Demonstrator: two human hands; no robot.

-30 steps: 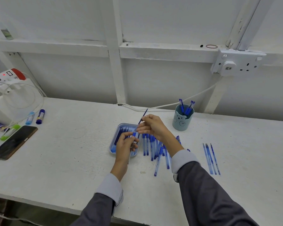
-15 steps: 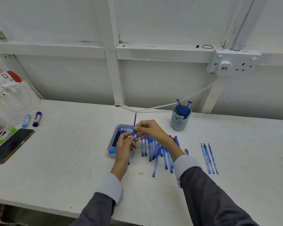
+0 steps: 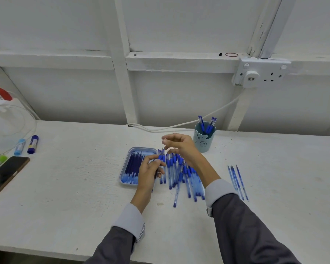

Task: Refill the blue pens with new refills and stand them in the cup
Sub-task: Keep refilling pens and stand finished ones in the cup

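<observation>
change: the thin refill that stuck up above both hands half a second ago no longer shows; the right hand (image 3: pixel 181 147) has let go and lifted clear of the pen (image 3: pixel 161 157).
pen axis: the long axis runs near vertical in the frame, leaning slightly right; the tip and blue grip section point up toward the wall, and the barrel runs down behind the fingers.
pen place: centre of the frame, at the right rim of the tray, just left of the loose pens.
left hand (image 3: pixel 151 169): fingers and thumb are curled round the barrel just under the blue grip, clasping it.
right hand: released, fingers loosely bent and spread, thumb and forefinger apart with nothing seen between them; it hovers just above the pen tip, in front of the cup.
cup (image 3: pixel 205 142): upright, right of centre, with several blue pens (image 3: pixel 208 126) standing in it.
loose pens (image 3: pixel 187 178): a heap lying on the table (image 3: pixel 74 178), mostly running up-down in the frame, under the right wrist.
tray (image 3: pixel 141 149): holds dark blue refills (image 3: pixel 133 162) laid lengthwise, left of the heap.
spare refills (image 3: pixel 237 181): three thin ones side by side, right of the right sleeve.
</observation>
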